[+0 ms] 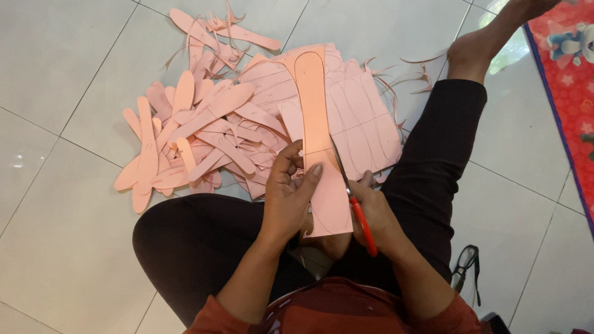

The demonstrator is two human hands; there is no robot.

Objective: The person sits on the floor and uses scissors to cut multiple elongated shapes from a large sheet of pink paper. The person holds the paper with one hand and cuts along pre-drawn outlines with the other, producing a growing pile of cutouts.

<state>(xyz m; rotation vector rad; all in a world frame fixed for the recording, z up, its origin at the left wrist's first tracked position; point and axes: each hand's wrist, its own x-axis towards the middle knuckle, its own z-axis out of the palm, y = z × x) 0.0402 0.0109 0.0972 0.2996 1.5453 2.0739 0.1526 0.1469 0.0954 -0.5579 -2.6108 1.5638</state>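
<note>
Left hand [291, 192] pinches the long pink card strip [318, 142] with its drawn insole outline, held over our lap. Right hand [371, 213] grips red-handled scissors [352, 201], blades at the strip's right edge. We'd follow the line, rotating card into blades.

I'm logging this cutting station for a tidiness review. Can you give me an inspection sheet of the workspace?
Surface: pale tiled floor; the person sits on it.
Job's things: pink sheet with a drawn outline; red-handled scissors cutting along it.
Clutter: pile of cut pink shapes; stack of marked sheets; thin offcut strips.
Grippers: left hand holds the sheet; right hand works the scissors.
Cables: nothing seen.
Surroundings: black eyeglasses on the floor; red patterned mat.
</note>
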